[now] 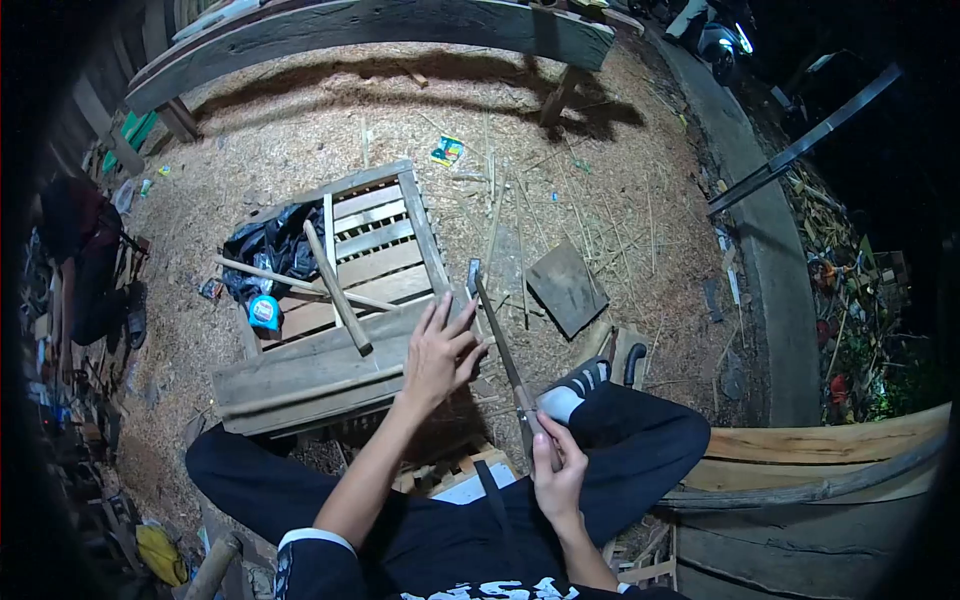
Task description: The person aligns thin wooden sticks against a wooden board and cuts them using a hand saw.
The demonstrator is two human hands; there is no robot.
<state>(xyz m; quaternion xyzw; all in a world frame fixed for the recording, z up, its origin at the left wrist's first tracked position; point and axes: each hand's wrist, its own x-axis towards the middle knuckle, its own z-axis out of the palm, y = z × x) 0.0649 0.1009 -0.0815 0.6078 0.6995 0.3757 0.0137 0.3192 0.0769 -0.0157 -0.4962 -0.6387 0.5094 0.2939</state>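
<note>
Sawdust-covered ground (630, 200), outdoors. Lower ctr: R hand (558, 475) clenched on long thin tool (503, 345); mid-frame: L hand (432, 362) by pale stick (300, 398) over slatted wood frame (300, 372), grip unclear. Bench (370, 30) up top.

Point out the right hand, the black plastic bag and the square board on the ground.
Right hand (560, 482), head view: middle of the hand.
Black plastic bag (288, 240), head view: its crumpled middle.
Square board (567, 287), head view: middle of its upper face.
</note>
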